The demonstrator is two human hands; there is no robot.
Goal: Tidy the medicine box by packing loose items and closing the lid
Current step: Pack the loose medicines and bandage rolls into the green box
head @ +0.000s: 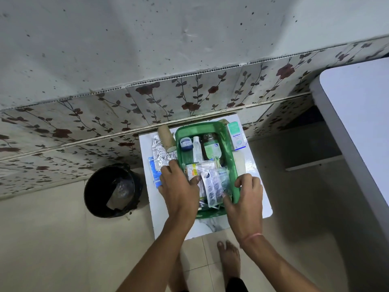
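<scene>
Pressing blister strips (212,187) | green box (235,165) | both hands (lid unseen)

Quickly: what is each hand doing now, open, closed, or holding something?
Left hand: open, fingers resting on blister packs inside green box.
Right hand: gripping the box's right rim.

Black bucket (112,190) on the floor, well to the left of the grips, open top, pale crumpled stuff inside. Floor (52,239) is pale beige tile. White bench (251,171) under the grips, glossy, square top, far edge touching the wall. Wall tiles (84,127) beyond the grips: off-white w/ dark red roses and grey leaf vines, stained near the bucket. Above them plain wall (147,39), grey-white, speckled w/ dark spots. White rounded surface (357,114) to the right, well apart. Bare foot (229,258) on the floor, nearer than the grips.
</scene>
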